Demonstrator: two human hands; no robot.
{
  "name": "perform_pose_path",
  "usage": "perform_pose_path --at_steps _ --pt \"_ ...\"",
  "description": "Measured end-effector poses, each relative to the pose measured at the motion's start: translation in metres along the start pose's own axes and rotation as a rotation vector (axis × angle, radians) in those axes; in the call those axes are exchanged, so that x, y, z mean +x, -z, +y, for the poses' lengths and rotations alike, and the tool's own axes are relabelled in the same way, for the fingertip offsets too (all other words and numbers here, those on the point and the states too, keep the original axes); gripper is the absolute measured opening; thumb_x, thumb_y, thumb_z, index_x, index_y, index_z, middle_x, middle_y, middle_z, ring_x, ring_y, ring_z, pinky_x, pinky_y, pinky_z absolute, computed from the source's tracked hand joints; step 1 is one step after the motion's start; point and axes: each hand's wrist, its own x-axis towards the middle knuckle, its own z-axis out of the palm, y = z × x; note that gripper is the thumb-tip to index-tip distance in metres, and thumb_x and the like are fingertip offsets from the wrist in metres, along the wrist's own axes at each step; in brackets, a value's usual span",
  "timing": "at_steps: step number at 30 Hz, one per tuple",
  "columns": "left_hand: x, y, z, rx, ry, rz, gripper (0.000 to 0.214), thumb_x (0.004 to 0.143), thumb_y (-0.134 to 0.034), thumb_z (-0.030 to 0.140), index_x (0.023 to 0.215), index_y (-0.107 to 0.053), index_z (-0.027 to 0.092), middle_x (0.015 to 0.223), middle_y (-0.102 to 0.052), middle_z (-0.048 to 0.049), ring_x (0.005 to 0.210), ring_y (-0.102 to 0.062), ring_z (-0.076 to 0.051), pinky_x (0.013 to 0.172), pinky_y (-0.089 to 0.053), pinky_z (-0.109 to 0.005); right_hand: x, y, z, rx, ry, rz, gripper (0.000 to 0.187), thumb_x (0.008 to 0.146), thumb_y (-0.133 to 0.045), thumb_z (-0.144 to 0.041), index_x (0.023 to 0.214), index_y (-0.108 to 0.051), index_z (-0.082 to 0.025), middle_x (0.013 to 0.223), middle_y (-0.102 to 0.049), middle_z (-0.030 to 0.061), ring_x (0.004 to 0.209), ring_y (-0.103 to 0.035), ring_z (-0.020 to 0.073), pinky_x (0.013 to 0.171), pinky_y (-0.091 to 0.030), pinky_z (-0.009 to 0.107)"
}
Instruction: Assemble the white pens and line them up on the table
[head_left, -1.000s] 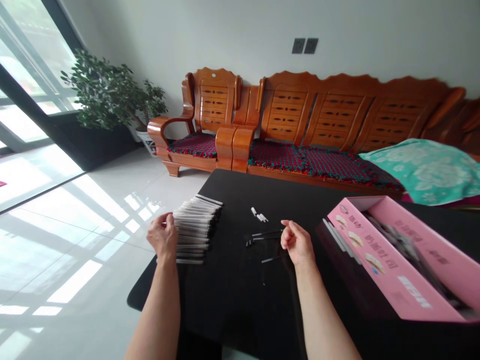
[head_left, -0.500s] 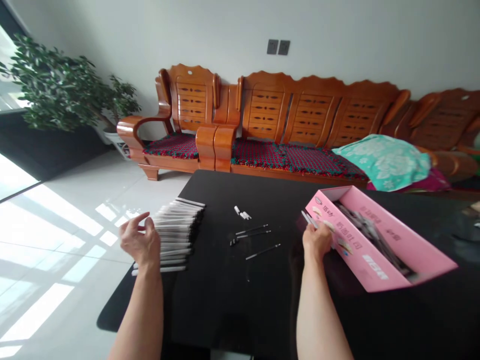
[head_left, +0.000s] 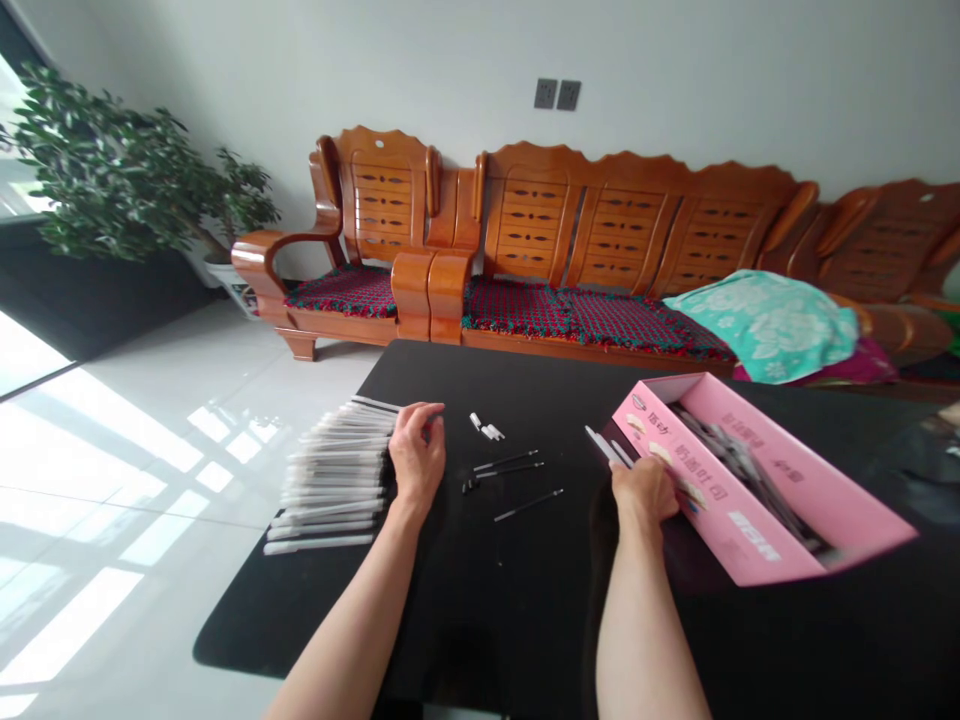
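Observation:
My right hand (head_left: 645, 488) is closed around a few white pen barrels (head_left: 602, 446) beside the front wall of a pink box (head_left: 720, 480); their far ends stick out to the left. Dark, thin pieces (head_left: 731, 455) lie inside that box. My left hand (head_left: 416, 450), thumb and forefinger apart with nothing visible between them, is at the right edge of a row of white pen barrels (head_left: 330, 475). Between the hands lie black pen refills (head_left: 529, 504), small white caps (head_left: 491, 432) and small black pieces (head_left: 469, 486).
Everything sits on a glossy black table (head_left: 480, 580). Behind it stands a wooden bench (head_left: 615, 220) with woven seat pads and a turquoise cloth (head_left: 780, 325). A potted plant (head_left: 127, 180) is at the left. Dark plastic (head_left: 922, 450) lies at the right edge.
My left hand has moved right, from over the left part of the row to its right edge. My right hand has shifted slightly toward me and right, and the barrels show more clearly.

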Motion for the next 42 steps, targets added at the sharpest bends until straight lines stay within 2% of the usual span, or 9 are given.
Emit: perform_pose_path --at_steps 3,6,12,20,25,35,38,40,42 --pt "-0.016 -0.018 -0.003 -0.043 -0.063 -0.198 0.022 0.09 -0.052 0.02 0.102 -0.07 0.021 0.101 -0.065 -0.0055 0.078 -0.06 -0.015 0.075 -0.048 -0.026 -0.003 -0.004 -0.004 -0.047 0.083 -0.011 0.031 0.079 -0.067 -0.037 0.097 -0.073 -0.012 0.097 -0.073 0.0247 0.091 -0.07 0.0398 0.07 -0.052 0.047" --pt "-0.025 -0.03 -0.01 -0.033 -0.087 -0.391 0.017 0.087 -0.058 0.018 0.096 -0.072 0.021 0.09 -0.065 -0.0034 0.071 -0.059 -0.013 0.071 -0.047 -0.025 -0.015 -0.005 -0.019 -0.098 0.177 -0.09 0.029 0.078 -0.069 -0.039 0.094 -0.074 -0.016 0.096 -0.074 0.0202 0.091 -0.071 0.036 0.07 -0.052 0.042" --pt "-0.029 -0.039 -0.014 0.061 -0.148 -0.557 0.01 0.084 -0.064 0.02 0.086 -0.074 0.022 0.086 -0.066 -0.0024 0.077 -0.061 -0.016 0.07 -0.045 -0.026 -0.044 -0.007 -0.05 -0.111 0.352 -0.223 0.028 0.08 -0.067 -0.044 0.09 -0.071 -0.018 0.095 -0.075 0.0163 0.09 -0.071 0.031 0.07 -0.05 0.036" --pt "-0.034 -0.042 -0.01 0.114 -0.136 -0.597 0.008 0.082 -0.067 0.021 0.078 -0.074 0.021 0.082 -0.066 -0.0021 0.077 -0.062 -0.016 0.067 -0.043 -0.026 -0.053 -0.01 -0.057 -0.102 0.408 -0.189 0.026 0.084 -0.066 -0.041 0.1 -0.065 -0.021 0.093 -0.075 0.0125 0.09 -0.072 0.0281 0.069 -0.048 0.032" --pt "-0.034 -0.042 -0.01 0.13 -0.117 -0.594 0.006 0.08 -0.069 0.02 0.076 -0.072 0.021 0.081 -0.066 -0.0019 0.075 -0.061 -0.016 0.067 -0.043 -0.026 -0.058 -0.012 -0.059 -0.142 0.471 -0.207 0.017 0.089 -0.061 -0.036 0.096 -0.063 -0.021 0.09 -0.075 0.0123 0.087 -0.072 0.0273 0.069 -0.048 0.032" --pt "-0.034 -0.045 -0.013 0.092 -0.09 -0.542 0.008 0.084 -0.064 0.02 0.077 -0.069 0.019 0.081 -0.065 -0.0026 0.075 -0.061 -0.016 0.068 -0.043 -0.026 -0.055 -0.019 -0.052 -0.129 0.583 -0.112 0.019 0.091 -0.053 -0.028 0.089 -0.069 -0.018 0.085 -0.074 0.0146 0.082 -0.072 0.0269 0.07 -0.047 0.033" --pt "-0.031 -0.042 -0.013 0.017 -0.048 -0.475 0.01 0.086 -0.059 0.021 0.079 -0.066 0.019 0.083 -0.065 -0.003 0.076 -0.061 -0.016 0.071 -0.043 -0.026 -0.051 -0.018 -0.052 0.046 0.528 -0.083 0.018 0.087 -0.055 -0.027 0.081 -0.07 -0.018 0.079 -0.073 0.0137 0.079 -0.071 0.0271 0.067 -0.047 0.033" --pt "-0.03 -0.039 -0.011 -0.053 -0.016 -0.455 0.012 0.088 -0.056 0.022 0.081 -0.065 0.019 0.083 -0.066 -0.0025 0.076 -0.061 -0.016 0.071 -0.043 -0.026 -0.049 -0.018 -0.052 0.359 0.437 -0.064 0.016 0.084 -0.059 -0.029 0.078 -0.069 -0.017 0.072 -0.072 0.0104 0.07 -0.068 0.0239 0.061 -0.046 0.03" --pt "-0.029 -0.038 -0.01 -0.132 0.015 -0.475 0.013 0.089 -0.055 0.024 0.082 -0.065 0.019 0.079 -0.066 -0.0009 0.071 -0.059 -0.014 0.068 -0.043 -0.024 -0.049 -0.018 -0.054 0.802 0.313 -0.119 0.017 0.081 -0.062 -0.033 0.075 -0.066 -0.017 0.057 -0.065 0.0033 0.049 -0.06 0.0174 0.048 -0.042 0.026"
